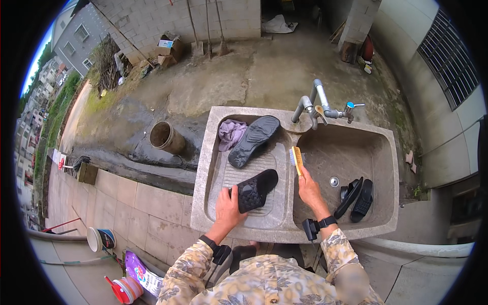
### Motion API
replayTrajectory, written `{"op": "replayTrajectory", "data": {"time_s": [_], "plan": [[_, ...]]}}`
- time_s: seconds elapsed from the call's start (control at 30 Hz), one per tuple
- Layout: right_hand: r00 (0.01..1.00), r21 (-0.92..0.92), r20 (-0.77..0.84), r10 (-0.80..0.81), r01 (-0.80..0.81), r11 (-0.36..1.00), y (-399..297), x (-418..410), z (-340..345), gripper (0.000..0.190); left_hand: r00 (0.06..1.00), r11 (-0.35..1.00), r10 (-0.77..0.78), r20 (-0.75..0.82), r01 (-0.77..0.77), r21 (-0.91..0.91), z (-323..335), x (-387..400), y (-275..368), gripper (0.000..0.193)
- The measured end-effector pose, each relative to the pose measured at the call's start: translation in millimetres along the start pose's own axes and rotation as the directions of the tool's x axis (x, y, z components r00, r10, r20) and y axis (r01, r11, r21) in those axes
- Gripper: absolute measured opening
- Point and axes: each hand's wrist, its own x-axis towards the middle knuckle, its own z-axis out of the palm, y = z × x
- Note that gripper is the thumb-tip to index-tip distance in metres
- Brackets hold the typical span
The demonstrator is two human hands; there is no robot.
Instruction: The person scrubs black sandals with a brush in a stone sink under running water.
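My left hand [228, 209] grips the heel end of a black woven-pattern slide sandal [253, 192], held over the ribbed washboard [238, 177] of a stone double sink. In my right hand [309, 188] is a yellow-handled scrub brush [297, 160], its pale bristles facing left above the divider between the basins. Behind the held sandal, another black sandal [254, 141] lies sole up and looks wet. A crumpled purple cloth [231, 133] sits beside it in the back left corner. Two more black sandals [354, 200] rest in the right basin, near the drain [334, 181].
Grey pipes with taps [316, 105] rise behind the sink's divider. A dirty bucket [167, 138] stands on wet ground to the left. Down left are a white tub [101, 239], a purple detergent bag [143, 272] and a red-handled pail [127, 289]. Brooms [223, 45] lean against the block wall.
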Motion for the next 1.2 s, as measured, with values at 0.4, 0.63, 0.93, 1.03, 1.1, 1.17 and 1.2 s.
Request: {"op": "replayTrajectory", "data": {"time_s": [0.4, 0.63, 0.93, 1.03, 1.1, 1.17, 1.2], "plan": [[0.941, -0.153, 0.195, -0.277, 0.308, 0.939, -30.3, -64.0, 35.4, 0.057, 0.919, 0.922, 0.385, -0.084, -0.386, 0.005, -16.0, 1.0, -19.8, 0.045], [0.916, -0.102, 0.317, -0.247, 0.292, 0.951, -79.0, -27.7, 8.8, 0.048, 0.924, 0.911, 0.375, -0.077, -0.382, -0.154, -11.8, 9.7, -27.0, 0.047], [0.977, -0.371, 0.214, -0.006, 0.087, 0.925, 3.0, 37.6, 9.2, 0.044, 0.958, 0.9, 0.261, -0.122, -0.287, -0.329, -0.6, 5.5, -16.5, 0.048], [0.976, -0.138, 0.211, 0.05, -0.021, 0.99, -14.9, 44.8, 23.5, 0.048, 0.99, 0.872, 0.098, -0.099, -0.133, -0.47, 8.2, 4.6, -15.4, 0.05], [0.968, -0.042, 0.159, -0.195, 0.204, 0.978, -2.7, 41.3, 55.2, 0.048, 0.997, 0.844, -0.076, 0.013, 0.071, -0.532, 4.4, -4.0, -16.1, 0.052], [0.954, 0.047, -0.113, -0.277, 0.284, 0.958, 24.7, 45.1, 67.0, 0.042, 0.997, 0.846, -0.069, 0.023, 0.07, -0.528, -0.5, -9.0, -16.4, 0.054], [0.962, 0.118, -0.206, -0.181, 0.208, 0.971, 45.4, 48.9, 57.7, 0.039, 0.997, 0.852, -0.082, 0.016, 0.078, -0.517, -4.7, -14.8, -19.8, 0.055]]}}
